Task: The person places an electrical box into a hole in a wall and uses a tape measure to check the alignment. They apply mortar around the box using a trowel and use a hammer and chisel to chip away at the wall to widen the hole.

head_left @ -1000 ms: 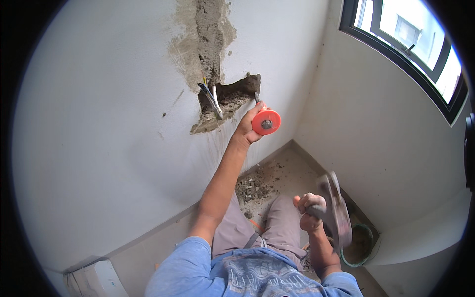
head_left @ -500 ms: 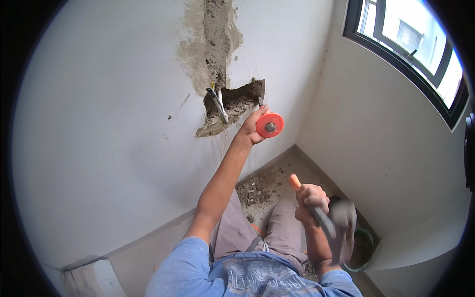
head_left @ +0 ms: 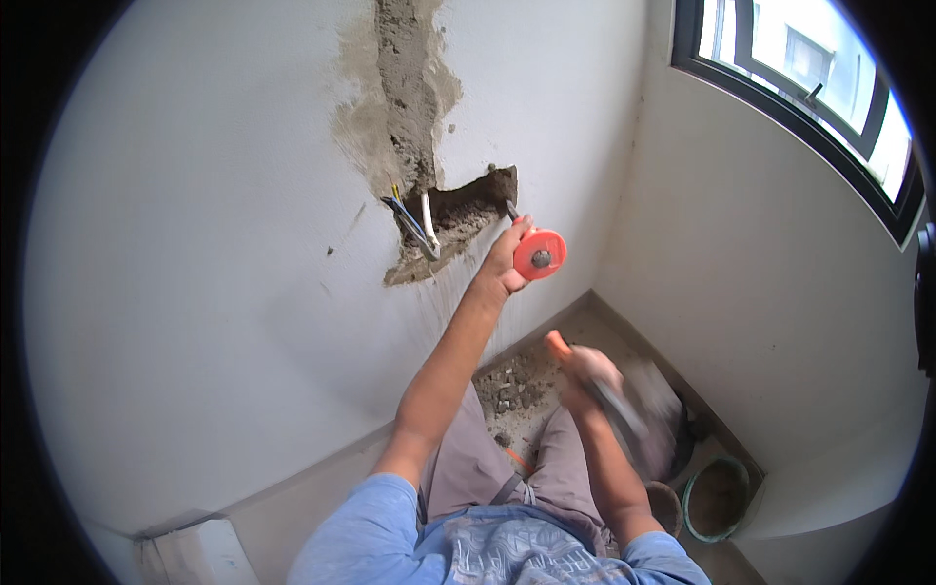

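Note:
My left hand (head_left: 504,263) is closed round a chisel (head_left: 553,246) with a round orange-red hand guard. Its metal tip rests at the right end of a ragged hole (head_left: 472,207) broken into the white wall. Lower down and to the right, my right hand (head_left: 591,374) grips the handle of a hammer (head_left: 616,406) with an orange end. Motion smears the hammer's head, which is off to the lower right, apart from the chisel. Several thin wires (head_left: 409,224) and a white conduit (head_left: 428,214) stick out at the hole's left side.
A rough vertical channel (head_left: 404,97) runs up the wall from the hole. Broken rubble (head_left: 512,386) lies on the floor at the wall's foot. Round buckets (head_left: 690,497) stand at my right. A dark-framed window (head_left: 780,93) is in the right wall, and a white box (head_left: 200,554) sits lower left.
My right hand and the hammer have moved up and to the left. The chisel stays at the right end of the hole, while the whole view has shifted slightly.

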Tool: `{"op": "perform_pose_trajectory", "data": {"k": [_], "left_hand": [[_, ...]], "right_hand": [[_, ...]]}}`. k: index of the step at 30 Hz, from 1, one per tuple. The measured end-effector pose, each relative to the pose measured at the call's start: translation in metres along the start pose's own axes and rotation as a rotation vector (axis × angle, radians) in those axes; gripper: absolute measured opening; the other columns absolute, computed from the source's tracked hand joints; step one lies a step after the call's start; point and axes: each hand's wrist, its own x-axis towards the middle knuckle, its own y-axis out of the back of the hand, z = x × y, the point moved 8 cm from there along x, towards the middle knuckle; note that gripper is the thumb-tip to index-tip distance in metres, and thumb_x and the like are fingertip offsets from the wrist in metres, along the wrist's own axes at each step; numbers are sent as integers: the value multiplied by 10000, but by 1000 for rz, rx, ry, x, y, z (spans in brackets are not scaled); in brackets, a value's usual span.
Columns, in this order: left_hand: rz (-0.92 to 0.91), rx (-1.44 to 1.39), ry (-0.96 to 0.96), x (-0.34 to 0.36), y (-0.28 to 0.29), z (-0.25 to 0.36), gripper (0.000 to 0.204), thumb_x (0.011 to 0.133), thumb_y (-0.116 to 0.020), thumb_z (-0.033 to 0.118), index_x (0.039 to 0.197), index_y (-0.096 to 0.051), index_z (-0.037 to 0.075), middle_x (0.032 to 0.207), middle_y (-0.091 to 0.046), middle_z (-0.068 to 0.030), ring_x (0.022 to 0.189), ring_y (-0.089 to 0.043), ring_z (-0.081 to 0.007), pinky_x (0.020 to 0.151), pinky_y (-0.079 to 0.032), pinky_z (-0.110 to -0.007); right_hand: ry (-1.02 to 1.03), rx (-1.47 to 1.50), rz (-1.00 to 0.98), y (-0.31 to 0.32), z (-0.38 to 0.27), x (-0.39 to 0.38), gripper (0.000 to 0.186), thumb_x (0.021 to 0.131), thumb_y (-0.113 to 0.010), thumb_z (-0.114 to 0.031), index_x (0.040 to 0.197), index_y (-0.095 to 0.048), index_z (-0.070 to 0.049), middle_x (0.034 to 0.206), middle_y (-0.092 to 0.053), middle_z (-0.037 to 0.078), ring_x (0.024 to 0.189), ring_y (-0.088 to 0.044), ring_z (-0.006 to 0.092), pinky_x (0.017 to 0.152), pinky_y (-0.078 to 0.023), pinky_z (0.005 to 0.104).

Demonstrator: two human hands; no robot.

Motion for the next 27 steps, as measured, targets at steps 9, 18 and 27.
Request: {"op": "perform_pose_trajectory", "data": {"k": [9,18,27], "left_hand": [[112,-33,-11,11,19,-9,119,956,-569,248,913,-520,148,867,-595,-12,778,-618,-149,720,-558,-349],[95,20,-31,17,9,-18,122,979,-513,253,921,-497,147,859,-593,-22,782,-617,-163,738,-560,-378],[10,-25,4,46,28,-7,159,998,-470,304,932,-476,160,862,-562,4,795,-602,-156,771,-551,-404]], "right_hand": [[-60,604,65,0,-44,2,608,915,-431,-649,806,-512,-55,606,-478,31,522,-492,134,443,-378,263],[-471,265,6,-12,41,-27,678,868,-394,-744,742,-475,-82,549,-427,-9,453,-430,124,427,-361,255],[-399,163,-27,-44,56,-11,649,940,-333,-659,661,-407,-78,562,-447,15,447,-433,124,391,-357,276]]}}
